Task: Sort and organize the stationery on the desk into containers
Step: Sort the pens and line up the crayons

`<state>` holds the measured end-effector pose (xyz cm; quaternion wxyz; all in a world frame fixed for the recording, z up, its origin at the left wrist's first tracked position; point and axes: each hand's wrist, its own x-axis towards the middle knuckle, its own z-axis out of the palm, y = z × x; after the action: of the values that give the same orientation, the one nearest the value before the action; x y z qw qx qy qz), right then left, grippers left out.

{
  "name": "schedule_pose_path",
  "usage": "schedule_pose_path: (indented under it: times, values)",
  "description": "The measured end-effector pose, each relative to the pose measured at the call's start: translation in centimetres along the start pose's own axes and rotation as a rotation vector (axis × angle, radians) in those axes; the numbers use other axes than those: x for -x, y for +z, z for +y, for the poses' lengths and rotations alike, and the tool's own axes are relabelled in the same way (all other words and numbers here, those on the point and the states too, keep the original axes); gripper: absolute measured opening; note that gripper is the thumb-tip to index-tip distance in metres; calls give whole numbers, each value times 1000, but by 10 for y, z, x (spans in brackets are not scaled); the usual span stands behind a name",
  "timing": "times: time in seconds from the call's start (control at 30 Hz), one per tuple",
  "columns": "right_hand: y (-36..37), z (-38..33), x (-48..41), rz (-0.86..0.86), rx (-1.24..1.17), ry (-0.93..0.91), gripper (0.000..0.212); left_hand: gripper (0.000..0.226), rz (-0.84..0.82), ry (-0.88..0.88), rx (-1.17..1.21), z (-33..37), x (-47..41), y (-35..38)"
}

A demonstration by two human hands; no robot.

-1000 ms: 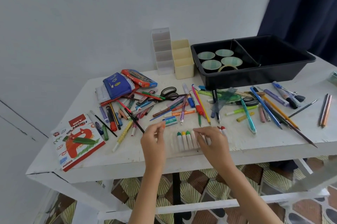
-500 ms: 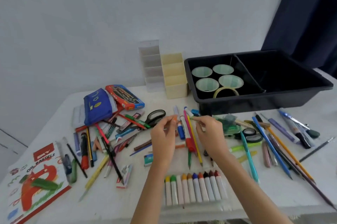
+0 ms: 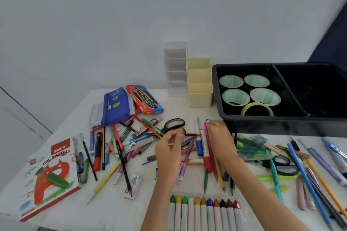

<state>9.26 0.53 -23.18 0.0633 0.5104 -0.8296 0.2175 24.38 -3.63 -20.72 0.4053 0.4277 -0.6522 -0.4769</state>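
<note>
Loose pens, pencils and markers lie scattered across the white desk (image 3: 62, 210). My left hand (image 3: 169, 151) hovers over the middle pile and pinches a thin dark pen (image 3: 192, 134) between thumb and fingers. My right hand (image 3: 220, 136) lies just right of it, fingertips curled on the top end of a pink pencil (image 3: 210, 150) beside a red-capped marker (image 3: 206, 155). A row of crayons (image 3: 204, 212) lies in a clear sleeve at the near edge. A cream divided holder (image 3: 200, 91) and a clear one (image 3: 175, 72) stand at the back.
A black two-part tray (image 3: 262, 123) at the back right holds tape rolls (image 3: 257, 108). A blue pouch (image 3: 116, 106) and a red pencil box (image 3: 144, 102) lie at the back left, and an oil pastels box (image 3: 48, 174) at the front left. Black scissors (image 3: 173, 124) lie near my left hand.
Both hands left the crayon row at the near edge and moved up into the middle pile of pens. The camera has tilted down and closer to the desk.
</note>
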Motion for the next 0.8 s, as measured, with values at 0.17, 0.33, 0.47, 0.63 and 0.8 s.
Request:
schedule_pose_path:
  times: [0.17,0.33,0.47,0.63,0.8]
  values:
    - [-9,-20,22,314,-152,51,27,23,36,-31,20,-4,11,-17]
    - [-27,-60,60,443,-480,82,20,12,96,23,49,-6,34,-42]
    - [-31,-91,101,431,-727,215,23,11,137,12,42,-17,59,-68]
    - [-27,-116,154,368,-867,329,22,11,135,-34,65,-31,95,-94]
    - [-23,-133,193,363,-871,291,21,18,6,-50,47,-43,123,-108]
